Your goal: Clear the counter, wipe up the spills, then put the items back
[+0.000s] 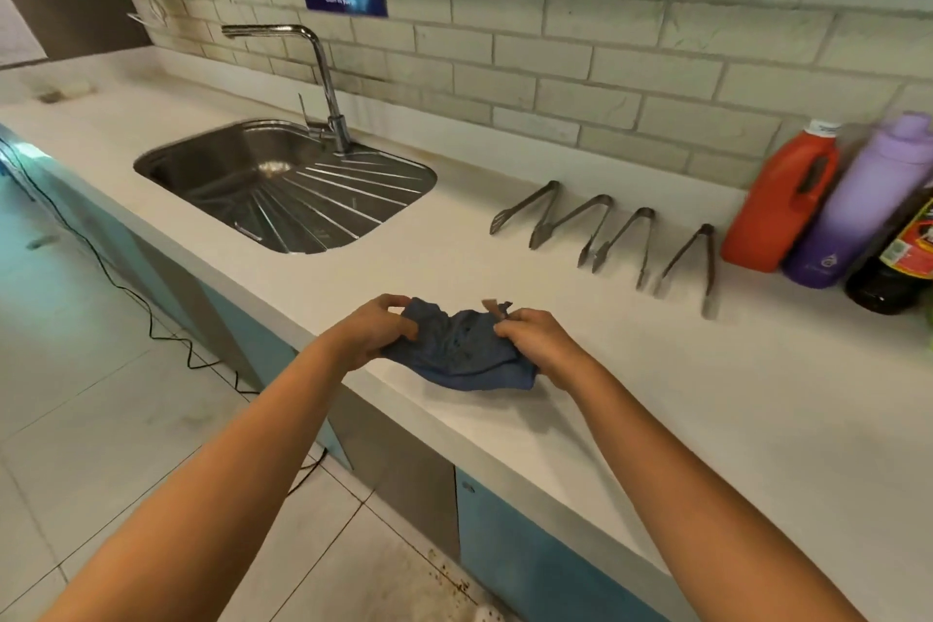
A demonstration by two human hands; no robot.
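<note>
A crumpled dark blue cloth (467, 354) lies near the front edge of the white counter (681, 394). My left hand (373, 326) grips its left end and my right hand (535, 336) pinches its right end, so the cloth is bunched between them. Several metal tongs (606, 230) lie in a row on the counter behind the cloth. At the far right stand an orange jug (780, 202), a purple bottle (858, 207) and a dark sauce bottle (898, 268), close against the tiled wall.
A steel sink (282, 187) with a ribbed drainer and a tall tap (323, 81) is set into the counter at the left. Blue cabinet fronts (530, 556) run below. A black cable (126, 288) trails over the tiled floor.
</note>
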